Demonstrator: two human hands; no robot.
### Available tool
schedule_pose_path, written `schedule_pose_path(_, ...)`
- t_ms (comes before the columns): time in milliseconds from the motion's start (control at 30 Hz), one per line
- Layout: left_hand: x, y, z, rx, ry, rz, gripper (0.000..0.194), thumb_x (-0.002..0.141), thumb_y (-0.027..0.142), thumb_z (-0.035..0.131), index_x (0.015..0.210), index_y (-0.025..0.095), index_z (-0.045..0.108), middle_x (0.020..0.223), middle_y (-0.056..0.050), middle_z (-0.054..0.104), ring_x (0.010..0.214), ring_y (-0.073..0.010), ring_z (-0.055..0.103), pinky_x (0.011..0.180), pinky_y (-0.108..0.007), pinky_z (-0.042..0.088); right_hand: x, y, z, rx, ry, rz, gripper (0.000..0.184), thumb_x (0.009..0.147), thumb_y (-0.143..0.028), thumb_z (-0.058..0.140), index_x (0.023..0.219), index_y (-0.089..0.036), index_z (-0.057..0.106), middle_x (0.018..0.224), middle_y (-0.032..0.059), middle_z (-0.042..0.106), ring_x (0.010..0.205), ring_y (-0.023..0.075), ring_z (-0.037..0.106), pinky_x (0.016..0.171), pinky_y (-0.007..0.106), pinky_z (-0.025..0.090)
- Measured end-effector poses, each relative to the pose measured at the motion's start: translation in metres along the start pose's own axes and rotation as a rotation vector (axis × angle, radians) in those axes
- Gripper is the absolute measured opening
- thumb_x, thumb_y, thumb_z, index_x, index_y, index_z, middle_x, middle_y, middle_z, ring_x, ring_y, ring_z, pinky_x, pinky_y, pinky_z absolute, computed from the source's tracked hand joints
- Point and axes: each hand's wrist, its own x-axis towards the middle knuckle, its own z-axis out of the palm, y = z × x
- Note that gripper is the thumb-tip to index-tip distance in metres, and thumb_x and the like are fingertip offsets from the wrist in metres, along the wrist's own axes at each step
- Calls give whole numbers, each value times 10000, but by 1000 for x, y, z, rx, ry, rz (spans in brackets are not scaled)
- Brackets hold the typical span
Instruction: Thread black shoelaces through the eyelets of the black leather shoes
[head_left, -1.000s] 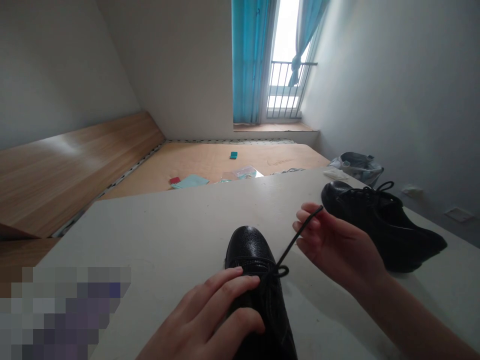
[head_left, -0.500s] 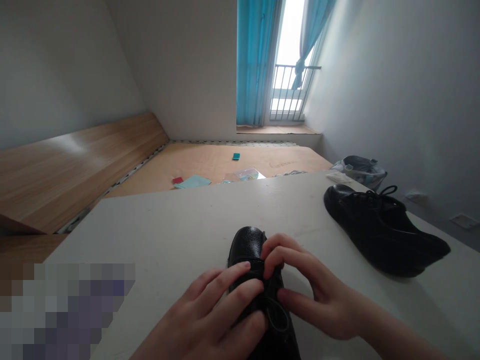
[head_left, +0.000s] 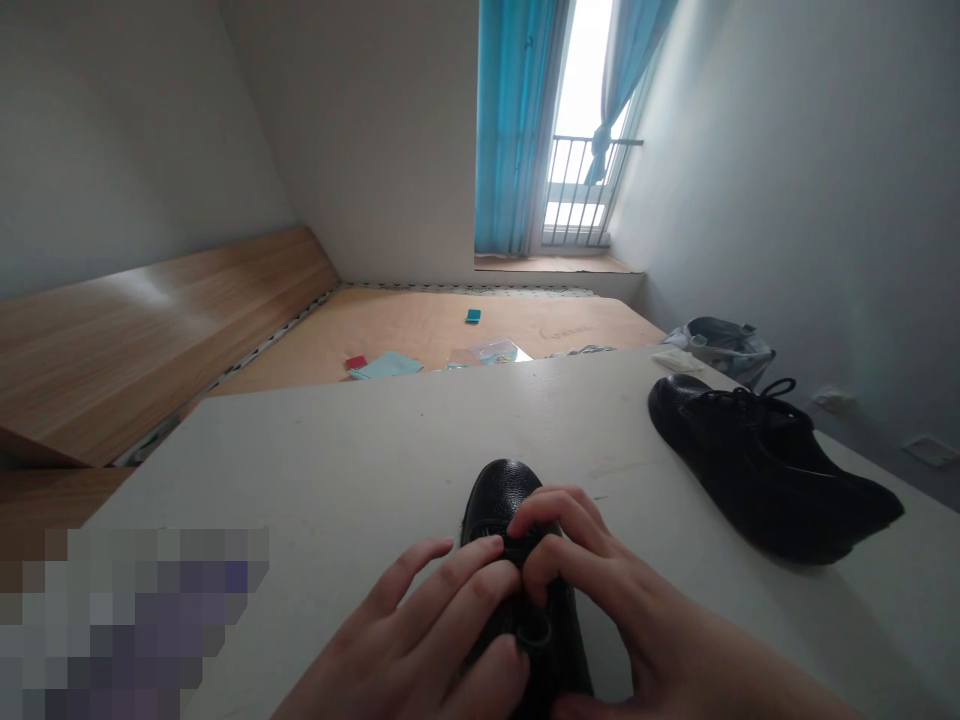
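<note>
Left hand [head_left: 431, 635]: fingers laid over the laced front; any pinch is hidden, cannot tell.
Right hand [head_left: 611, 600]: fingers curled at the laces, grip unclear; thumb partly cut off.
Lace loop [head_left: 535, 632]: between the hands, ends hidden.
Near shoe [head_left: 501, 488]: on the white table [head_left: 337, 490], toe pointing away, long axis running front to back, heel out of frame.
Other shoe [head_left: 780, 480]: right, apart.

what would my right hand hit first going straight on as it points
Probably the left hand, its fingertips close beside the right hand on the black shoe; any gap is unclear.
</note>
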Motion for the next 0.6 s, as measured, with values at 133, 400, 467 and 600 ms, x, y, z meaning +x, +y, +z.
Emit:
schedule_pose_path(133, 2, 0, -10, -22, -2, -26, 287, 954, 113, 357, 1150, 188, 554, 1224, -52, 669, 1219, -192, 561, 1064, -301, 426, 1, -5, 2, 9, 31, -6, 276, 681, -166, 623, 891, -238, 460, 1154, 45, 504, 1106, 232, 453, 1005, 367, 397)
schedule_pose_path(400, 7, 5, -19, -73, -72, -197, 358, 925, 85, 302, 1207, 231, 466, 1149, -26, 676, 1038, -203, 631, 927, -314, 497, -1, -4, 6, -37, 256, -88, 259, 609, -35, 506, 724, -213, 358, 930, 18, 500, 934, 205, 481, 847, 357, 450)
schedule_pose_path(467, 8, 6, -20, -123, -82, -225, 307, 921, 156, 352, 1192, 238, 468, 1092, -32, 672, 986, -224, 628, 900, -352, 516, -1, -4, 6, -67, 264, -60, 247, 595, -31, 487, 723, -211, 375, 918, 17, 490, 922, 204, 471, 811, 351, 451)
schedule_pose_path(600, 9, 6, -20, -233, -69, -296, 329, 828, 106, 435, 1111, 264, 492, 982, -8, 663, 992, -241, 594, 926, -394, 508, -1, -7, 3, -156, 261, -26, 248, 584, -77, 498, 789, -217, 485, 921, 37, 496, 935, 234, 466, 794, 387, 457)
